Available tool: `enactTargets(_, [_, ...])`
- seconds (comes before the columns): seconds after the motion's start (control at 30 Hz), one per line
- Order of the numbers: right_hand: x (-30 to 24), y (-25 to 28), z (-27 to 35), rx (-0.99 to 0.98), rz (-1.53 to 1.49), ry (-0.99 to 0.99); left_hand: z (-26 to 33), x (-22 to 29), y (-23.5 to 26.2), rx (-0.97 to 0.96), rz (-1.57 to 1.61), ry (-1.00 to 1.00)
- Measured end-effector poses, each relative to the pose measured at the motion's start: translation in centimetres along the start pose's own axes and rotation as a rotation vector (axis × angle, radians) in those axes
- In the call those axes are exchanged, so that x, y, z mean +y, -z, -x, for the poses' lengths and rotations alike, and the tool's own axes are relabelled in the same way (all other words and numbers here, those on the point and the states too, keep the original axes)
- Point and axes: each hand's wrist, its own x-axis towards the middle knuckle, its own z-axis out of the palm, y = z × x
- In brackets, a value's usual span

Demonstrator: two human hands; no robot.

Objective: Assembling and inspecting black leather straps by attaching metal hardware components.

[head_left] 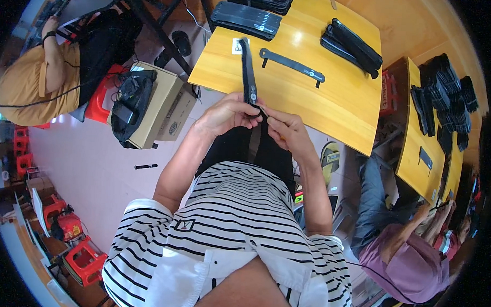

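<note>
My left hand is closed around the lower end of a long, flat black strap with a small light mark on it. The strap's far end rises over the near edge of the yellow table. Close beside it, my right hand pinches a thin black piece at the strap's lower end; the fingers hide just how it joins. A similar black strap with short tabs on its edge lies flat on the table beyond my hands.
On the yellow table are a stack of black straps at far left and a pile at far right. A cardboard box with a black bag stands left. Co-workers sit at left and right.
</note>
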Motion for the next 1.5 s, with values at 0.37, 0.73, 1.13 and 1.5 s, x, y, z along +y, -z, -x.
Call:
enactTargets(0.37, [2.2, 0.6, -0.5, 0.220, 0.485, 0.453, -0.4, -0.8, -0.9, -0.119, -0.018, 0.120])
enactTargets(0.73, [2.2, 0.6, -0.3, 0.628, 0.516, 0.455, 0.0, -3.2, -2.2, -0.229, -0.078, 0.223])
enactTargets(1.13, [3.7, -0.7, 0.4, 0.613, 0.471, 0.551, -1.8, -5.1, -3.3, -0.045, -0.073, 0.146])
enactTargets(1.5, [-1.0, 9.5, -1.9, 0.949, 0.178, 0.547, -0.5, -4.6, -5.5, -0.399, 0.170, 0.196])
